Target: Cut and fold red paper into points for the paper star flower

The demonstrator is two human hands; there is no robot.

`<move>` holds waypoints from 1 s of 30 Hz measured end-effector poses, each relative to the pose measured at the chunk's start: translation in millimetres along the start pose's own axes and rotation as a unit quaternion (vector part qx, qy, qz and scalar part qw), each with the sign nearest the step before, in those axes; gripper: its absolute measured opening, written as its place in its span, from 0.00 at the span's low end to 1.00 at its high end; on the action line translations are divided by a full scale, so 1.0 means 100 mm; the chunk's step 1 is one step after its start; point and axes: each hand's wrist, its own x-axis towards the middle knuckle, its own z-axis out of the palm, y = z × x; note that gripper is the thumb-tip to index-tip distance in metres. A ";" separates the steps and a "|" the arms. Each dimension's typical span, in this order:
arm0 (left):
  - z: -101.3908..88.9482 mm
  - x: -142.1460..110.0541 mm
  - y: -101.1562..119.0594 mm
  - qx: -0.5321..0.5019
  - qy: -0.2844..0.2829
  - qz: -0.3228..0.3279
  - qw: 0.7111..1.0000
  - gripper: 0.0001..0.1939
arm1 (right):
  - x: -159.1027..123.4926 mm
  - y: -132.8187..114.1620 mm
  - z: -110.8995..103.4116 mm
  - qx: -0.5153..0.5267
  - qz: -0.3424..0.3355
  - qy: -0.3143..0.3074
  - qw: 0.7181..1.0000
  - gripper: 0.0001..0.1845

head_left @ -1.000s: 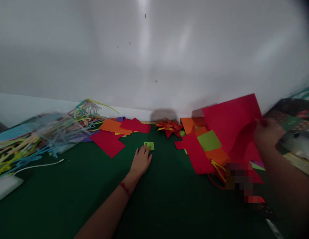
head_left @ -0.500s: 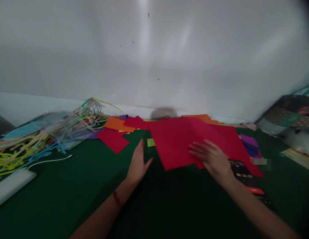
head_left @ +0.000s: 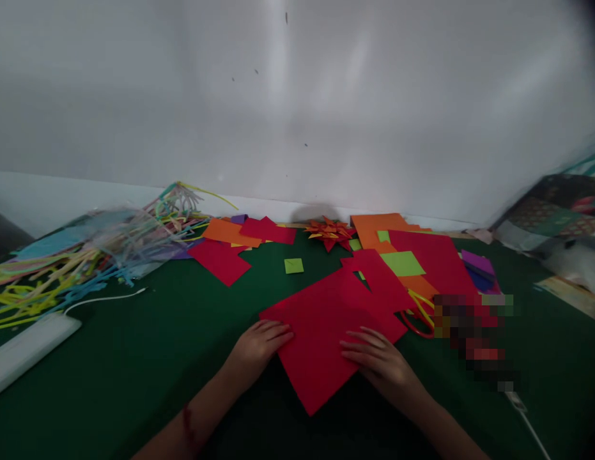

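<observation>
A large red sheet of paper (head_left: 321, 319) lies turned cornerwise before me, one corner pointing toward me. My left hand (head_left: 261, 345) has its fingers over the sheet's left edge, thumb out of sight. From the other side, my right hand (head_left: 378, 358) grips the lower right edge, fingers laid across the top face. Behind the sheet are a smaller red strip (head_left: 381, 278), a lime green paper piece (head_left: 403, 264) and the yellow and red handles of what look like scissors (head_left: 422, 306). A small green square (head_left: 293, 266) lies farther back.
A folded red-orange paper flower (head_left: 328, 234) sits by the wall. Orange and red sheets (head_left: 431, 255) lie at right, near a pixelated phone-like object. Pipe cleaners (head_left: 86, 275) and a white power strip (head_left: 33, 348) are on the left of the green tabletop (head_left: 172, 364).
The red sheet has come down and toward me from the right-hand pile, uncovering the flower, green papers and handles. My left hand, open before, now holds its left edge.
</observation>
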 end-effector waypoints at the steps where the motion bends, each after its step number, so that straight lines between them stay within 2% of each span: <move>1: 0.01 0.00 0.01 -0.010 0.003 -0.008 1.000 0.17 | 0.01 -0.02 0.00 0.000 0.000 0.005 1.000 0.16; 4: 0.02 0.00 0.06 -0.054 0.012 -0.032 0.998 0.14 | 0.03 -0.09 0.01 0.008 0.032 0.015 0.999 0.11; 7: -0.01 0.03 0.11 -0.116 0.005 -0.094 0.989 0.11 | 0.06 -0.10 0.05 0.018 0.114 0.028 0.993 0.07; 12: -0.07 0.16 0.10 -0.186 -0.026 -0.266 0.945 0.11 | 0.12 0.02 0.16 -0.020 0.266 0.022 0.964 0.13; 15: -0.08 0.28 0.10 -0.176 -0.010 -0.315 0.933 0.14 | 0.19 0.11 0.20 -0.045 0.322 -0.018 0.945 0.17; 17: -0.07 0.35 0.14 -0.126 0.024 -0.279 0.952 0.15 | 0.22 0.15 0.21 -0.051 0.341 -0.040 0.938 0.18; 19: -0.03 0.40 0.21 -0.054 0.048 -0.192 0.979 0.19 | 0.26 0.18 0.22 -0.046 0.347 -0.054 0.935 0.17; 21: 0.02 0.44 0.30 -0.001 0.035 -0.117 0.992 0.21 | 0.28 0.19 0.22 -0.036 0.349 -0.061 0.935 0.17; 23: 0.07 0.47 0.38 0.020 0.001 -0.074 0.997 0.23 | 0.31 0.20 0.21 -0.028 0.352 -0.061 0.933 0.16; 26: 0.15 0.49 0.46 0.025 -0.036 -0.053 0.998 0.27 | 0.35 0.22 0.18 -0.020 0.379 -0.065 0.923 0.18; 30: 0.20 0.48 0.46 0.010 -0.068 -0.061 0.996 0.30 | 0.40 0.27 0.17 -0.017 0.420 -0.089 0.903 0.20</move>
